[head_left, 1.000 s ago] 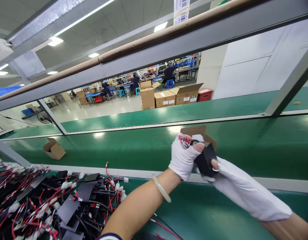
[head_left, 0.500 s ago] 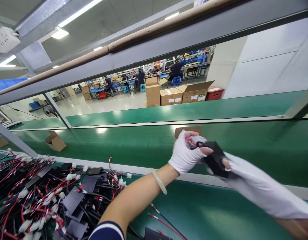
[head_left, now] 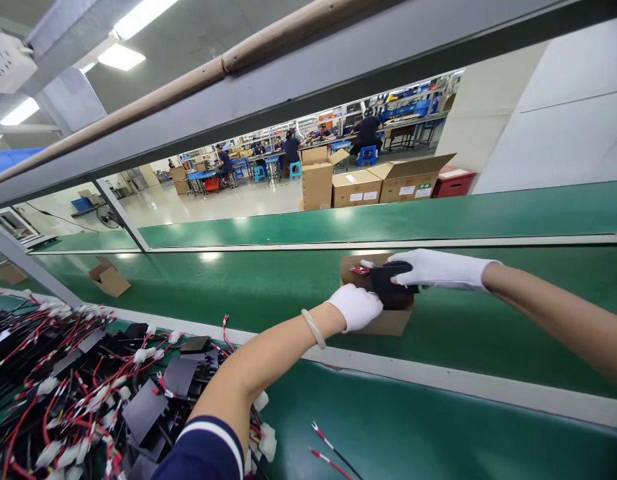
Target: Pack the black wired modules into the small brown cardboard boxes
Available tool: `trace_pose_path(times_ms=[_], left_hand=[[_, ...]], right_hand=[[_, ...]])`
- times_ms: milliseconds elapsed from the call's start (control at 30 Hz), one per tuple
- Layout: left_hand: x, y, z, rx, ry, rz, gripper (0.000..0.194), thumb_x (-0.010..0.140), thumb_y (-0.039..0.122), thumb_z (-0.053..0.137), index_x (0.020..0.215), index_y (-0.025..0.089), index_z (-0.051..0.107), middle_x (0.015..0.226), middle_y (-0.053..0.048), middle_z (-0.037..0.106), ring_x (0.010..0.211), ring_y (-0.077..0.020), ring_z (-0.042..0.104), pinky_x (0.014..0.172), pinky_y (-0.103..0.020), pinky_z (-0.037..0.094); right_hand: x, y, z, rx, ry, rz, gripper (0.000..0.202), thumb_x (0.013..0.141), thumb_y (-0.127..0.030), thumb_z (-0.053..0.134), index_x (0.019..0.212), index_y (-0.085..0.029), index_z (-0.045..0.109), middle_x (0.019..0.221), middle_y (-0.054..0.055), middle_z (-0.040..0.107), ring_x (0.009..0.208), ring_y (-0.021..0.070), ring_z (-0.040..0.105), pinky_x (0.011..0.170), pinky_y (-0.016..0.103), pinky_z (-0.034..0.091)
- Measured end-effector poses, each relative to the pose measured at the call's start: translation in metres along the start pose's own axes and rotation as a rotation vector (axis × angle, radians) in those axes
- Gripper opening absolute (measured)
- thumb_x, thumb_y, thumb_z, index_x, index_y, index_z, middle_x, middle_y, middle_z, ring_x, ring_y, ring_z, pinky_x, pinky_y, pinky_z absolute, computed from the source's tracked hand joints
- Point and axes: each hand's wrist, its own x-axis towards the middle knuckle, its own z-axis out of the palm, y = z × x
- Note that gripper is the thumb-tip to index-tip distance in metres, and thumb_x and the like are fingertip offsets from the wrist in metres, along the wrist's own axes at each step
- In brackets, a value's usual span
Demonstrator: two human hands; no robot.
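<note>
Head view: right hand (head_left: 433, 268) pinches the black module (head_left: 394, 280) from above, holding it over the open cardboard box (head_left: 388, 321) on the green conveyor belt (head_left: 488, 333). Left hand (head_left: 355, 307) is curled shut on the box's near-left wall. Module's long axis runs along the belt, red leads (head_left: 359, 270) trailing left. Right hand is nearer the module. Loose harnesses (head_left: 88, 393) are heaped at the near-left of the bench.
</note>
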Motion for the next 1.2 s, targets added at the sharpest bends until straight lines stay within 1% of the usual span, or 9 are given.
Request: trace_pose_path(times_ms=[100, 233, 300, 467, 600, 700, 867, 1100, 1200], left_hand=[[-0.018, -0.009, 0.008, 0.046, 0.020, -0.002, 0.022, 0.103, 0.008, 0.049, 0.110, 0.009, 0.069, 0.105, -0.010, 0.075, 0.100, -0.0230, 0.073, 0.086, -0.038, 0.058], [-0.036, -0.018, 0.012, 0.083, 0.020, 0.008, 0.019, 0.102, 0.008, 0.052, 0.110, 0.008, 0.070, 0.105, -0.011, 0.075, 0.096, -0.0223, 0.073, 0.082, -0.037, 0.060], [-0.042, -0.019, 0.013, 0.097, 0.015, 0.019, 0.019, 0.102, 0.009, 0.053, 0.106, 0.008, 0.071, 0.102, -0.011, 0.076, 0.094, -0.0219, 0.074, 0.081, -0.037, 0.060], [-0.060, -0.023, 0.012, 0.113, 0.010, 0.022, 0.021, 0.101, 0.007, 0.049, 0.103, 0.008, 0.070, 0.103, -0.013, 0.075, 0.090, -0.0225, 0.074, 0.077, -0.036, 0.059], [-0.078, -0.030, 0.007, 0.099, -0.005, -0.005, 0.019, 0.100, 0.009, 0.052, 0.100, 0.012, 0.071, 0.098, -0.013, 0.075, 0.089, -0.0211, 0.074, 0.078, -0.032, 0.058], [-0.088, -0.035, 0.005, 0.078, -0.013, -0.026, 0.020, 0.102, 0.014, 0.051, 0.108, 0.015, 0.071, 0.103, -0.010, 0.075, 0.094, -0.0203, 0.074, 0.081, -0.031, 0.060], [-0.090, -0.040, 0.005, 0.041, 0.005, -0.157, 0.027, 0.106, 0.025, 0.051, 0.126, 0.012, 0.064, 0.132, -0.014, 0.067, 0.117, -0.0256, 0.068, 0.090, -0.038, 0.062], [-0.091, -0.057, -0.004, -0.019, -0.066, -0.281, 0.033, 0.104, 0.036, 0.060, 0.130, 0.014, 0.063, 0.131, -0.012, 0.068, 0.117, -0.0259, 0.068, 0.095, -0.045, 0.062], [-0.100, -0.063, -0.005, -0.035, -0.100, -0.289, 0.036, 0.104, 0.038, 0.061, 0.132, 0.015, 0.063, 0.135, -0.013, 0.067, 0.119, -0.0264, 0.067, 0.098, -0.046, 0.061]], right_hand=[[0.024, 0.005, 0.014, -0.186, -0.182, -0.019, 0.014, 0.079, -0.006, 0.068, 0.067, -0.012, 0.066, 0.053, -0.008, 0.055, 0.049, 0.0040, 0.045, 0.051, 0.017, 0.027], [0.050, 0.011, 0.025, -0.357, -0.270, 0.016, 0.012, 0.080, -0.006, 0.075, 0.075, -0.014, 0.066, 0.061, -0.007, 0.058, 0.052, 0.0074, 0.049, 0.051, 0.020, 0.035], [0.058, 0.012, 0.029, -0.413, -0.314, 0.034, 0.006, 0.084, -0.009, 0.074, 0.086, -0.013, 0.069, 0.067, -0.004, 0.062, 0.055, 0.0090, 0.053, 0.053, 0.022, 0.041], [0.073, 0.013, 0.045, -0.571, -0.447, 0.057, 0.013, 0.097, -0.025, 0.070, 0.104, -0.014, 0.067, 0.085, -0.001, 0.066, 0.068, 0.0107, 0.060, 0.064, 0.025, 0.053], [0.087, 0.015, 0.063, -0.765, -0.514, 0.041, 0.021, 0.098, -0.033, 0.072, 0.106, -0.014, 0.067, 0.092, 0.001, 0.066, 0.078, 0.0140, 0.063, 0.074, 0.032, 0.057], [0.091, 0.017, 0.076, -0.861, -0.549, -0.017, 0.026, 0.099, -0.036, 0.070, 0.112, -0.015, 0.068, 0.106, 0.005, 0.069, 0.095, 0.0185, 0.066, 0.089, 0.040, 0.058], [0.091, 0.019, 0.099, -1.008, -0.433, -0.075, 0.036, 0.105, -0.048, 0.059, 0.121, -0.016, 0.067, 0.115, 0.008, 0.069, 0.104, 0.0215, 0.067, 0.099, 0.047, 0.055], [0.072, 0.016, 0.132, -1.083, -0.173, -0.179, 0.039, 0.104, -0.046, 0.060, 0.130, -0.016, 0.063, 0.122, 0.010, 0.066, 0.109, 0.0233, 0.065, 0.096, 0.047, 0.056], [0.065, 0.016, 0.136, -1.074, -0.136, -0.203, 0.033, 0.105, -0.041, 0.060, 0.127, -0.015, 0.064, 0.117, 0.008, 0.068, 0.102, 0.0208, 0.067, 0.092, 0.043, 0.058]])
